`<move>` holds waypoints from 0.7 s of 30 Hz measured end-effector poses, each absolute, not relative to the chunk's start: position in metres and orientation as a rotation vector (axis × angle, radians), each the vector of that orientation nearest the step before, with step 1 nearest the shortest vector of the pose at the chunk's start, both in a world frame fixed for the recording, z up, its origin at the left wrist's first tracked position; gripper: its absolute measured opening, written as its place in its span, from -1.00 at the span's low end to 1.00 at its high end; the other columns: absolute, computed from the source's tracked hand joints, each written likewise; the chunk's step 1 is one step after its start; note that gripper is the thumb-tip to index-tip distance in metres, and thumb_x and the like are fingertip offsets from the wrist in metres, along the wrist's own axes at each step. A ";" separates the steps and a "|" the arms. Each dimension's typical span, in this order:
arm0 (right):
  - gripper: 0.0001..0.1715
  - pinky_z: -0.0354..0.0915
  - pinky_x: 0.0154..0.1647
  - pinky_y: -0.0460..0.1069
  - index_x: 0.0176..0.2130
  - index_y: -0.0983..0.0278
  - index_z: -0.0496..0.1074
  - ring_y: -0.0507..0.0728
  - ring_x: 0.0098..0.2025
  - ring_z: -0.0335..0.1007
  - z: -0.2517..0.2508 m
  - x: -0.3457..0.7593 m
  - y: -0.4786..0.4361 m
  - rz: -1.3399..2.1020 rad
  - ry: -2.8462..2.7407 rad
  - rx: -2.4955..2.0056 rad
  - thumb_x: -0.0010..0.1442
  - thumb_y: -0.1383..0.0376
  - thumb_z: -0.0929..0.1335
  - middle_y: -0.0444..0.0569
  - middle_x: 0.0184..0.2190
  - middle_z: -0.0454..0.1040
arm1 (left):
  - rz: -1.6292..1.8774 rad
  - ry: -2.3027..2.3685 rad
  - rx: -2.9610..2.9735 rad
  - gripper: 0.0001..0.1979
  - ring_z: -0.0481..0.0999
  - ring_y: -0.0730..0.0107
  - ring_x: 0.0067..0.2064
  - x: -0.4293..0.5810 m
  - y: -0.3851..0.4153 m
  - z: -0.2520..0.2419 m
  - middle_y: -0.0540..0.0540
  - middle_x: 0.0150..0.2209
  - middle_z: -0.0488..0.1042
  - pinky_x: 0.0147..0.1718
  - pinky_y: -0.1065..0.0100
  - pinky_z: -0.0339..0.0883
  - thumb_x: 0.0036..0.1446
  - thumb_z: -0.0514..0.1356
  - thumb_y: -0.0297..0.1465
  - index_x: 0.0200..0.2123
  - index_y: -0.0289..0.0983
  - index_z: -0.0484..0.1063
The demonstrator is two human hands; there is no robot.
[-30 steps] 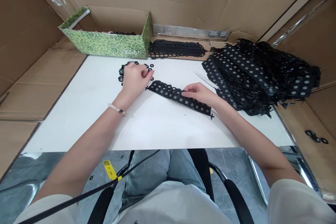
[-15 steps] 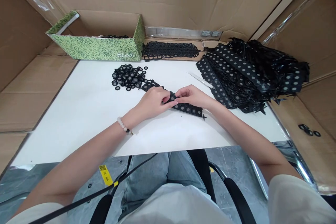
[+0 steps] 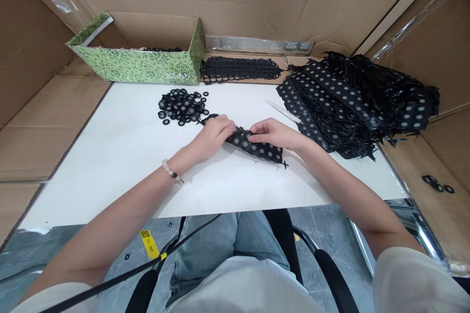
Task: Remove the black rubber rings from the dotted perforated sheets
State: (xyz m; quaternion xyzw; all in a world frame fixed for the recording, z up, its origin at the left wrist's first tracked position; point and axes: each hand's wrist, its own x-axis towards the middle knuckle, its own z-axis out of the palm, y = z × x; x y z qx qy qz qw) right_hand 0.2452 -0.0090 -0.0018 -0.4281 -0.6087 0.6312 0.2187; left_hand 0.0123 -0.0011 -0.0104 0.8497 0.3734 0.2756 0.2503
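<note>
A black rubber strip (image 3: 262,150) with rows of grey round spots lies slantwise on the white table between my hands. My left hand (image 3: 217,133) is closed on its left part, fingers curled over the edge. At the strip's middle, my right hand (image 3: 270,133) pinches the upper edge between thumb and fingers. Whether a loose ring sits in either pinch is hidden. Loose black rings (image 3: 181,106) form a pile just beyond the strip's left end.
A green patterned box (image 3: 143,66) with black pieces inside stands at the back left. Beside it lies a stack of punched black strips (image 3: 240,68). Spotted black sheets (image 3: 338,102) are heaped at right, near a white pen-like tool (image 3: 282,111). Several rings (image 3: 436,185) rest on the right cardboard.
My left hand has slid left along the strip, away from my right hand. More of the strip's middle now shows between them. My right hand stays nearly in place.
</note>
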 end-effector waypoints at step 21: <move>-0.60 0.18 -0.35 -0.04 -0.31 0.25 0.40 0.04 -0.44 0.27 0.026 0.266 -0.012 1.731 -1.801 -1.083 0.11 0.00 0.48 -0.16 -0.46 0.42 | 1.180 1.958 1.770 -0.56 0.32 0.42 -0.31 -0.080 0.068 -0.004 0.04 -0.60 -0.03 -0.32 0.21 -0.05 0.27 -0.03 -0.15 -0.59 -0.23 -0.01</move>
